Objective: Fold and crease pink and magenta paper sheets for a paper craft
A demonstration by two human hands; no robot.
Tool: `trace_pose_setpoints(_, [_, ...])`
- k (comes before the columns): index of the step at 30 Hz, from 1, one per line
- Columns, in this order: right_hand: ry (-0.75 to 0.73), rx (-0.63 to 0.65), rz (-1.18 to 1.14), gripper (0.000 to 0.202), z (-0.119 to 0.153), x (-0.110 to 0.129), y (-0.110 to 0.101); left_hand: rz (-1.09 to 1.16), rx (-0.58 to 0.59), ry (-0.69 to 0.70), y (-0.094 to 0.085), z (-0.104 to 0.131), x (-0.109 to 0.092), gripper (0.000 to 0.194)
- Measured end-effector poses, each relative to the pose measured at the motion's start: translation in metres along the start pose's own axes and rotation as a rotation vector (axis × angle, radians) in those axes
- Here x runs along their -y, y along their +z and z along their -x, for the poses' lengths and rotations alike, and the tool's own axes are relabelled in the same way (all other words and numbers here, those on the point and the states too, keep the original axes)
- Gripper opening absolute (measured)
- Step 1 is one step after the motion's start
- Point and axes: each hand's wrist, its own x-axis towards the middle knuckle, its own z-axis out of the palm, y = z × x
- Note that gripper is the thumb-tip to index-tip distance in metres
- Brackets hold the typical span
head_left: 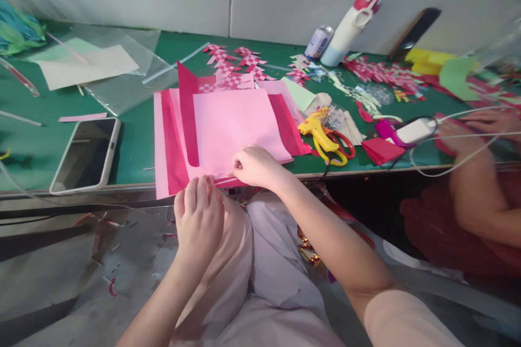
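Note:
A stack of pink and deep-red paper sheets (167, 141) lies at the table's front edge, with a light pink sheet of paper (238, 119) on top. At the near edge of the pink paper, my left hand (198, 207) is closed, its fingertips on the paper at the table edge. My right hand (257, 166) is closed in a pinch at that same edge, a little farther right. The undersides of the fingers are hidden. Just right of the stack are a yellow glue gun (316, 127) and scissors (345, 143) with orange and yellow handles.
A phone (86, 153) lies on the left, near clear plastic bags (126, 84). Woven pink-and-white paper strips (226, 65), a can (319, 42) and a leaning bottle (352, 24) are along the back. On the right, another person's hands (459, 133) are near white cables (423, 173).

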Motion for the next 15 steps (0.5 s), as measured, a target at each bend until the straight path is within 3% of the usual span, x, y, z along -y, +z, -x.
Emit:
trace_pose_setpoints(7, [-0.005,-0.018,0.017,0.019,-0.011,-0.003,-0.003,0.023,0.012,0.061,0.011,-0.017,0.005,0.047])
trace_pose_setpoints(15, [0.029,0.006,0.039,0.020,-0.012,0.000,-0.005,-0.065,0.032,0.127,0.008,-0.016,0.007,0.048])
